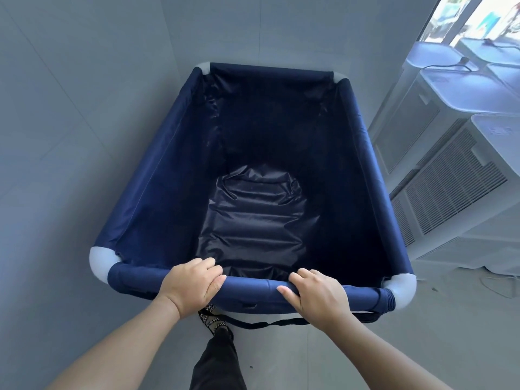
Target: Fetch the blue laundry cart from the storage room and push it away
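Gripping the near rail of the blue laundry cart (157, 178), mid-floor beside white units (450, 178) at right, my left hand (194, 282) and right hand (312, 294) curl fingers over it; empty, I judge it light, soft-walled, rail the firmest hold.

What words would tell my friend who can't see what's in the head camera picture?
A person's left hand and right hand grip the near rail of an empty blue laundry cart, seen from above. White vented machines stand beside it on the right, on a grey floor.

White vented appliances (455, 192) along window (478, 18)
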`<state>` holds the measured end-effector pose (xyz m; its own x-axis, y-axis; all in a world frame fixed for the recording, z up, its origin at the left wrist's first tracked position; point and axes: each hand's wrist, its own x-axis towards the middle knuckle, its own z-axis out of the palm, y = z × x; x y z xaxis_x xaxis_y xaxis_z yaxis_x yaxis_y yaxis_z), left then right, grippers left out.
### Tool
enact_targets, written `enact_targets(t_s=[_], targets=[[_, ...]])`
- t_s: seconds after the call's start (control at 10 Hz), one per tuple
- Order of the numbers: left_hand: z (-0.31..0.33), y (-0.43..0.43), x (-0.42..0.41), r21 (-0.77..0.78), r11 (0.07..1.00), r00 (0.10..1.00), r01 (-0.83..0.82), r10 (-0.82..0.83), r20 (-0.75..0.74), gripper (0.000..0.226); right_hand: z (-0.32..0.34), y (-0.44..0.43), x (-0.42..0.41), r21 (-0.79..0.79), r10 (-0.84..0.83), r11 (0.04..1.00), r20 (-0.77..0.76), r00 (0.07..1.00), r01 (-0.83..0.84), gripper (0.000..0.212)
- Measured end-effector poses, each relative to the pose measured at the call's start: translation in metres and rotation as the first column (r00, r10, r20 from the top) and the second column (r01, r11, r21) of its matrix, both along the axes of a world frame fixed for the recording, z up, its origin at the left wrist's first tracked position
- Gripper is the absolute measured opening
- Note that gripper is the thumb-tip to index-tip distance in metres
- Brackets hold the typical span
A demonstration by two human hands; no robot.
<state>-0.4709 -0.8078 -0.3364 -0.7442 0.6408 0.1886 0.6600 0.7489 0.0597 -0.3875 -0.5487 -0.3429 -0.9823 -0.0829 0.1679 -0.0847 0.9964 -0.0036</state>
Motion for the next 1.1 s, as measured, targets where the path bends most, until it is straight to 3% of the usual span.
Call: enact_targets(t_s=[0.1,0.2,0.3,0.5,0.6,0.9,1.1], targets=[[-0.002,-0.001,0.0,0.006,1.0,1.0,-0.002,0.003,-0.027,0.065,-0.001,0.001,-0.001,0.008,-0.007,1.0,-0.007,1.0,0.007,0.042],[-0.003,-0.001,-0.002,-0.004,1.0,1.0,-0.011,0.011,-0.012,0.065,-0.001,0.001,-0.001,-0.002,-0.013,1.0,-0.005,1.0,0.013,0.045],[-0.003,0.0,-0.003,-0.014,1.0,1.0,-0.027,0.027,0.008,0.061,-0.001,0.001,-0.004,-0.002,0.005,1.0,-0.012,1.0,-0.005,0.044],[0.002,0.003,-0.01,-0.046,0.999,0.999,-0.011,0.013,0.049,0.039,-0.001,0.006,-0.009,-0.086,0.045,0.996,0.125,0.991,-0.035,0.045],[0.005,0.005,-0.015,-0.069,0.998,0.995,-0.012,0.019,0.095,0.036,-0.004,0.01,-0.014,-0.148,0.045,0.989,0.183,0.982,-0.018,0.061],[0.011,0.006,-0.025,-0.051,0.998,0.989,0.038,-0.03,0.144,0.042,0.007,0.009,-0.025,-0.111,0.013,0.994,0.291,0.957,0.02,0.051],[0.019,0.003,-0.024,0.05,0.998,0.981,-0.031,0.02,0.193,0.047,0.021,0.005,-0.03,-0.141,-0.026,0.988,0.202,0.979,0.055,0.052]])
